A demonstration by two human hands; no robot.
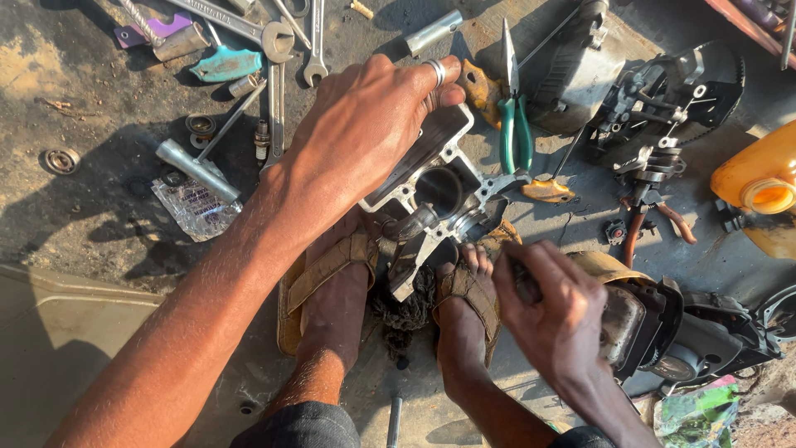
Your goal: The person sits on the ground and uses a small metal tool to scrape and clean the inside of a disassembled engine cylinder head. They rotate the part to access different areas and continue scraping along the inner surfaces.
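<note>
A grey metal engine cylinder block [439, 178] with a round bore lies on the ground between my sandalled feet [336, 286]. My left hand [365, 124], a ring on one finger, lies over the block's upper left side and grips its edge. My right hand [543, 311] is closed around a small dark tool whose tip points at the block's lower right corner near my right foot [468, 307]. The tool is mostly hidden in my fist.
Wrenches [278, 50], sockets and a T-handle [199, 166] lie at the upper left. Green-handled pliers [514, 124] sit right of the block. Engine covers [663, 91], an orange jug [763, 187] and a dark engine part [688, 332] fill the right side. A rag [406, 311] lies between my feet.
</note>
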